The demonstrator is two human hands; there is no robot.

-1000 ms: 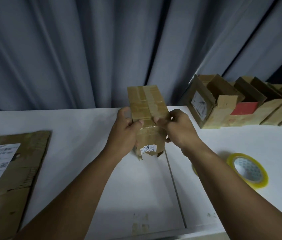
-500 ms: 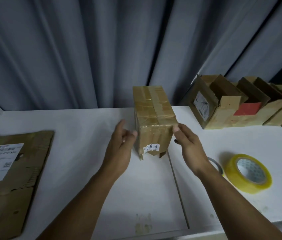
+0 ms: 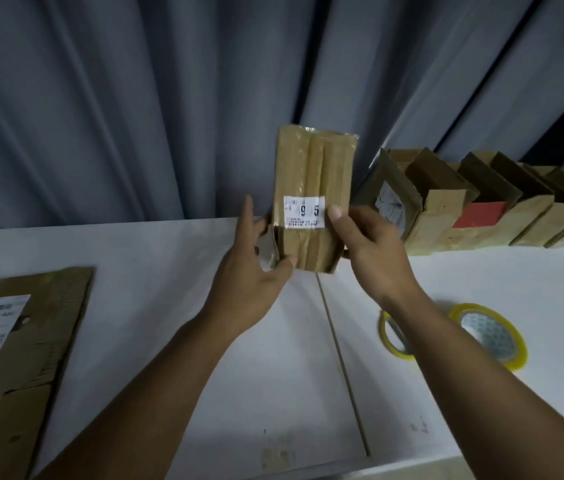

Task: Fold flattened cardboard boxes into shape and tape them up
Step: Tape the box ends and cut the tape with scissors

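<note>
A small taped cardboard box (image 3: 311, 174) with a white printed label is held upright above the white table (image 3: 156, 306), its labelled face toward me. My left hand (image 3: 253, 268) holds its lower left edge, thumb under the bottom corner and fingers extended along the side. My right hand (image 3: 370, 247) grips the right side, thumb on the front face next to the label. Two yellow-rimmed tape rolls lie to the right: a thin tape roll (image 3: 393, 336) partly behind my right forearm, and a wide tape roll (image 3: 490, 334).
A row of folded cardboard boxes (image 3: 474, 202) with open flaps lines the back right of the table. A flattened cardboard box (image 3: 14, 341) with a shipping label lies at the left. Grey curtains hang behind. A seam runs down the table's middle.
The box stood on the table with both hands beside it; now both hands hold it lifted and tipped so the labelled face points at me.
</note>
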